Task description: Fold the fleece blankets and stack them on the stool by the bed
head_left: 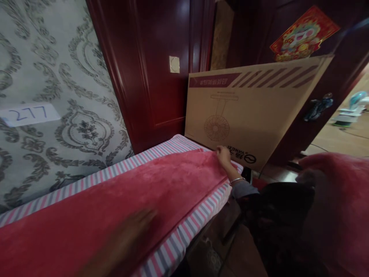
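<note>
Two hands at a red blanket on a striped sheet

From the head view, the blanket (pixel 161 169) is lying lengthwise along the striped sheet (pixel 167 254), stretching from the near left to the far right, with stripes showing along both long sides. The right hand (pixel 223 154) is touching the blanket at its far right end, its fingers bending at the edge; whether they are pinching the cloth, I cannot tell. A bracelet (pixel 238 180) is circling that wrist, and a dark sleeve (pixel 276 207) is covering the arm behind it. The left hand (pixel 131 229) is showing over the near part of the blanket, blurring so much that I cannot tell whether it is open or closed, or whether it is pressing on the cloth.

Just beyond the right hand, a box (pixel 256 104) is standing on its side, its printing appearing upside down. Behind it on the left, a dark red panel (pixel 155 77) is bearing a switch (pixel 174 64). At the far left, a label (pixel 30 114) reading 277 is hanging on the patterned wall (pixel 89 115). A red poster (pixel 302 36) is showing above the box, and more red cloth (pixel 340 207) is filling the near right.
</note>
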Tool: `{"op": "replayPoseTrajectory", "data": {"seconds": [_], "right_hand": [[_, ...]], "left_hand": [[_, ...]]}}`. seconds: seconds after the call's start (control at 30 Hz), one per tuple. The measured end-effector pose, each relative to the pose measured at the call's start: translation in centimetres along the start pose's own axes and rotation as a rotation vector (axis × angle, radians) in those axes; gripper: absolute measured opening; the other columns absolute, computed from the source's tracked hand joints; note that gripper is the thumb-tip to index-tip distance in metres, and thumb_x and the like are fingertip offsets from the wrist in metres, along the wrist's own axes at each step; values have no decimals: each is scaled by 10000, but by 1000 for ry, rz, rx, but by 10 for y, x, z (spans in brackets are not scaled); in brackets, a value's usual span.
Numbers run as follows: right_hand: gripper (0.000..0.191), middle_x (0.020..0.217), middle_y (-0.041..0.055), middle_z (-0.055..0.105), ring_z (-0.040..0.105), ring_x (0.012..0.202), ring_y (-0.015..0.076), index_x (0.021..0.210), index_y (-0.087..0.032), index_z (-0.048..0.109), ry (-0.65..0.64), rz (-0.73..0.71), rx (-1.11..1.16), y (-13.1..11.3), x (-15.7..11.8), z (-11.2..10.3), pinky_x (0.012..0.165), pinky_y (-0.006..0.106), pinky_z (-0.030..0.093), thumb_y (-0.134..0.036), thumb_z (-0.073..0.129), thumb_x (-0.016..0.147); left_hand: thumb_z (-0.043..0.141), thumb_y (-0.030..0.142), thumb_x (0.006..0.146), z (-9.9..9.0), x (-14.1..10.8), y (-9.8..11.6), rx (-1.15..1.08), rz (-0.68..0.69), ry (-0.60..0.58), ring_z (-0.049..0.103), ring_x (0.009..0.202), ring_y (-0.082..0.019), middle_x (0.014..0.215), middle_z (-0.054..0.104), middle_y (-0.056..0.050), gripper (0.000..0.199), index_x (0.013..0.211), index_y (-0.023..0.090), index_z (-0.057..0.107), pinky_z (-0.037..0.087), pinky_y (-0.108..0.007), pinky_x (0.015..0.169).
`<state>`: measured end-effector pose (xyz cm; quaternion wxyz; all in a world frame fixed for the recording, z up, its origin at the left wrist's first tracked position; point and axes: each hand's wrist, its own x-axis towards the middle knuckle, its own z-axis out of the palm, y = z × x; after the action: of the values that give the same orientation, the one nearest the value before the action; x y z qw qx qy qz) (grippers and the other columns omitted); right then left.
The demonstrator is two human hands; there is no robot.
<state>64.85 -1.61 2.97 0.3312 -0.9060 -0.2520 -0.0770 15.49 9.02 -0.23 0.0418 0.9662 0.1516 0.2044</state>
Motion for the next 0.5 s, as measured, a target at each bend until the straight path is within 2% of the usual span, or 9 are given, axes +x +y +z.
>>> {"op": "replayPoseTrajectory", "data": {"seconds": [0.03, 0.1, 0.2, 0.33, 0.4, 0.5], "right_hand": [[380, 1224, 117, 682, 597, 1160, 218, 1192, -170, 699, -21, -12, 9, -9, 8, 4, 1002, 289, 424, -108, 474, 892], [314, 1153, 108, 715, 637, 1099, 209, 1114, -186, 732, -71, -12, 17, -22, 24, 14, 936, 263, 456, -134, 513, 895], [183, 1009, 111, 746, 683, 974, 212, 964, -170, 754, -156, 14, 17, -32, 44, 30, 834, 272, 492, -184, 591, 881], [150, 773, 116, 729, 699, 823, 234, 752, -137, 747, -253, 44, 35, -32, 63, 52, 715, 269, 491, -256, 684, 818], [166, 646, 102, 688, 687, 733, 237, 662, -130, 726, -286, 52, 62, -32, 69, 63, 653, 264, 478, -264, 730, 761], [140, 561, 52, 638, 643, 624, 197, 641, -126, 702, -279, 38, 142, -35, 79, 73, 589, 244, 454, -229, 721, 734]], "left_hand": [[352, 187, 965, 8, 27, 9, -30, 92, -89, 672, 1117, -183, 1317, 663, 42, 496, 1361, 388, 573, 576, -343, 944], [364, 193, 972, 20, 74, 30, -52, 193, -211, 608, 1234, -207, 1396, 606, -13, 472, 1373, 319, 577, 504, -384, 1060], [455, 330, 980, 34, 111, 56, -82, 241, -348, 437, 1403, -275, 1526, 461, -74, 479, 1453, 261, 491, 354, -498, 1178], [369, 329, 1011, 53, 110, 63, -105, 235, -454, 295, 1479, -296, 1604, 312, -72, 506, 1514, 274, 389, 262, -575, 1202], [334, 348, 1023, 60, 105, 59, -130, 238, -452, 267, 1491, -283, 1617, 283, -58, 510, 1530, 293, 352, 243, -570, 1210], [341, 364, 1021, 66, 101, 53, -152, 263, -414, 260, 1495, -277, 1629, 259, -39, 527, 1545, 323, 306, 236, -563, 1213]]}}
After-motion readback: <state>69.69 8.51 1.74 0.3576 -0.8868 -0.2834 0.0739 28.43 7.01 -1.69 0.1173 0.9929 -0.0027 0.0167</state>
